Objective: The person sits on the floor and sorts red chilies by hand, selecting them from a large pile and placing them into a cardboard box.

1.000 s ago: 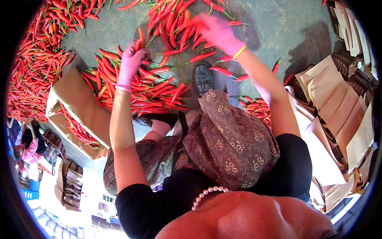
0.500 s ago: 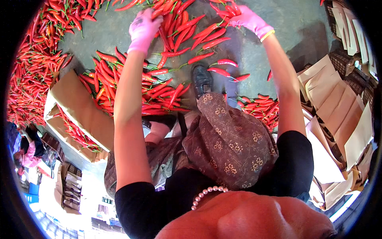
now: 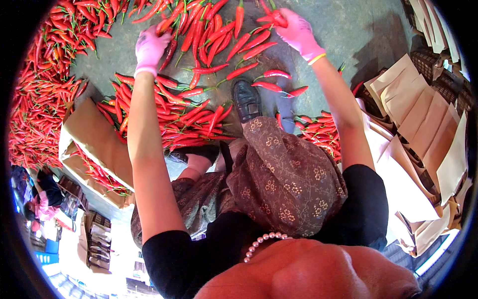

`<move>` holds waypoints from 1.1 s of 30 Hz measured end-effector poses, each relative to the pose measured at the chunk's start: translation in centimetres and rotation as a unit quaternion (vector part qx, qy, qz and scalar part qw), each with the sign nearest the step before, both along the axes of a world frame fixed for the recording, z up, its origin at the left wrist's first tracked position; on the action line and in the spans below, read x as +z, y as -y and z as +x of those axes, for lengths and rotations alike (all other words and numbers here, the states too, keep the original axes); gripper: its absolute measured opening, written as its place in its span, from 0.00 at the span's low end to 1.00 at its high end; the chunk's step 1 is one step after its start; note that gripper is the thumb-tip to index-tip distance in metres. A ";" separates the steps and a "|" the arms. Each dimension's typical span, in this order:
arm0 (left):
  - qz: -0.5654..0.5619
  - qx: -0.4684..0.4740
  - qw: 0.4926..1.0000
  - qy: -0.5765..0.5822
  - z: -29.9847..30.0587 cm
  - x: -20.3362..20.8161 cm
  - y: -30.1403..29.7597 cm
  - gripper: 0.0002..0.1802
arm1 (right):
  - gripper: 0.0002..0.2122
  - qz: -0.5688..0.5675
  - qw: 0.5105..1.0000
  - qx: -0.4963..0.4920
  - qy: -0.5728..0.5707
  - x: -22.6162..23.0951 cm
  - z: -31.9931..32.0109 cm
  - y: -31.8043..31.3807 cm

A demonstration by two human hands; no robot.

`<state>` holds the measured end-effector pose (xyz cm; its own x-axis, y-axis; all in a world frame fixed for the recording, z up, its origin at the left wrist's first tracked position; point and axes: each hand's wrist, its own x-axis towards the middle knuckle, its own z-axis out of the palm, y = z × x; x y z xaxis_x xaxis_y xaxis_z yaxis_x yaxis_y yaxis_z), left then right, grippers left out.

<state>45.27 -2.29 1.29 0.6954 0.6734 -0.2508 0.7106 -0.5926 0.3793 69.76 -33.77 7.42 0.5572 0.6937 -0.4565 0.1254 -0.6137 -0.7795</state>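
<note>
Both my hands wear pink gloves and reach over red chili peppers on the grey floor. My left hand (image 3: 151,48) is closed at the left side of a loose heap of chili peppers (image 3: 203,33), with red chili pepper showing at its fingertips. On the heap's right, my right hand (image 3: 298,37) grips a few red chili peppers (image 3: 277,18) by finger and thumb, green stems pointing up. Several single chili peppers (image 3: 269,86) lie beside my black shoe (image 3: 246,100). A thicker pile of chili peppers (image 3: 191,119) lies below my left hand.
A brown paper-lined box (image 3: 97,142) with chili peppers stands at the left. A big mass of chili peppers (image 3: 37,114) covers the far left. A smaller pile (image 3: 323,133) sits by my right knee. Paper-lined crates (image 3: 418,114) are stacked at the right. Another person (image 3: 46,199) is at the lower left.
My left hand has moved left and slightly down, away from the heap's middle. My right hand has shifted a little left, with chili peppers still in its fingers.
</note>
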 end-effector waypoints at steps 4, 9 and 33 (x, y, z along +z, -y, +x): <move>-0.341 0.229 0.883 0.226 -6.1 -0.7 -0.4 0.13 | 0.07 0.094 0.995 -0.036 -0.024 -0.7 0.8 1.5; -0.439 0.338 0.763 0.333 -7.6 0.6 4.8 0.07 | 0.14 0.020 0.938 -0.011 0.346 -3.7 5.9 -3.7; -0.145 0.065 0.986 -0.047 -1.4 -1.0 -0.3 0.33 | 0.09 0.054 0.997 -0.042 -0.041 -0.1 1.2 1.4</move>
<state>43.89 -2.02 0.24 0.5720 0.6459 -0.5055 0.8137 -0.3695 0.4487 70.92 -35.20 7.31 0.5793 0.6935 -0.4284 0.0095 -0.5312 -0.8472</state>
